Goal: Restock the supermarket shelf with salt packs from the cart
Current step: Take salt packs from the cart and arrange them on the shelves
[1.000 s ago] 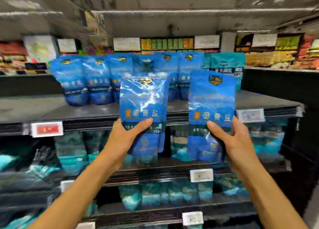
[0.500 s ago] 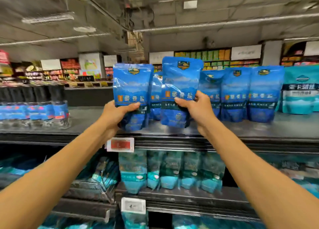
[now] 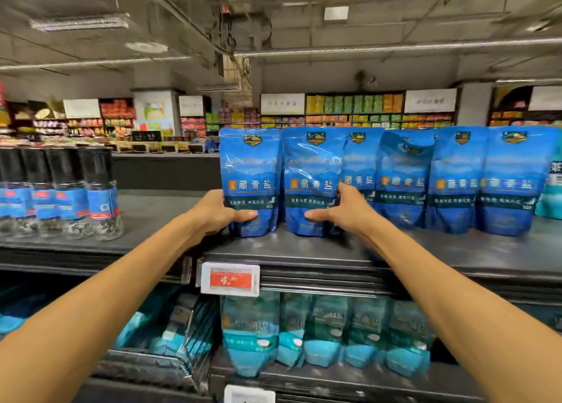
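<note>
salt packs (image 3: 251,180): glossy blue, darker blue at the base, gold crest at the top, dark green band with pale lettering. shelf (image 3: 304,250): dark grey, price tag (image 3: 230,279) white with a red panel. lower packs (image 3: 304,335): teal; bottles (image 3: 60,189): black caps, blue labels.

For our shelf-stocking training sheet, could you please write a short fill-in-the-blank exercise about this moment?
1. The left hand grips a ___ salt pack standing on the top shelf.
2. The right hand holds a second salt pack, so ___ packs are held in all.
3. The red price tag hangs ___ the left hand's pack.
4. Left of the packs stand dark-capped ___.

Missing words: blue; two; below; bottles
</note>
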A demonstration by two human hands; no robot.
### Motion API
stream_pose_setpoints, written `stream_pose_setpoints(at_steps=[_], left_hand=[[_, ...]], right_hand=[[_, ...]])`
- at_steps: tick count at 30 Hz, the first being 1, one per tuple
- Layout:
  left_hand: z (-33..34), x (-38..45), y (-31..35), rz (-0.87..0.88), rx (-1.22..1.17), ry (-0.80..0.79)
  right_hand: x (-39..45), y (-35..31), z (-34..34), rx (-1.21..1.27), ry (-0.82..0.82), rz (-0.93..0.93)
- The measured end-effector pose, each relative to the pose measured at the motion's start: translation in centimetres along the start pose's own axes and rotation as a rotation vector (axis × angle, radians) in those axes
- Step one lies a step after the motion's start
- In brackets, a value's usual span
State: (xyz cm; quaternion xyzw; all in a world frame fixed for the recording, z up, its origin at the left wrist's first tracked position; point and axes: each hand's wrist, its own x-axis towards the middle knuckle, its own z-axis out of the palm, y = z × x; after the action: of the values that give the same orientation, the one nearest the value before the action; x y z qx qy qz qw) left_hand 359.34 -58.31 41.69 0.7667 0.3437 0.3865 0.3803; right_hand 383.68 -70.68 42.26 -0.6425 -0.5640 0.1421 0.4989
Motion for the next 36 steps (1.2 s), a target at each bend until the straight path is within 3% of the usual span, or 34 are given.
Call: stream_pose_setpoints(at_steps=[8, 19, 22, 25, 30, 36], left_hand=[[0.3, 0.0, 0.2, 0.048, 0.195, 0.081], [0.6, -1.2, -0.2, -0.011, 0.348, 0.229], [0.6, -1.9, 0.0, -0.042, 0.306, 0.247], [0.6, -3.3, 0.4, -0.020, 0.293, 0.373], [2.1, -7.4, 1.5, 0.156, 0.069, 0.531], [7.9, -13.2, 2.9, 0.304, -0.248, 0.343]], right_hand=[[0.7, -0.3, 1.0, -0.185, 0.121, -0.075], [-0.3, 0.1, 1.0, -0.239, 0.066, 0.043], [-1.2, 0.1, 0.4, -0.234, 0.066, 0.048], [-3.0, 0.1, -0.6, -0.228, 0.079, 0.051], [-7.3, -0.3, -3.0, -0.079, 0.280, -0.058], [-15.0, 1.2, -6.0, 0.201, 0.364, -0.167]])
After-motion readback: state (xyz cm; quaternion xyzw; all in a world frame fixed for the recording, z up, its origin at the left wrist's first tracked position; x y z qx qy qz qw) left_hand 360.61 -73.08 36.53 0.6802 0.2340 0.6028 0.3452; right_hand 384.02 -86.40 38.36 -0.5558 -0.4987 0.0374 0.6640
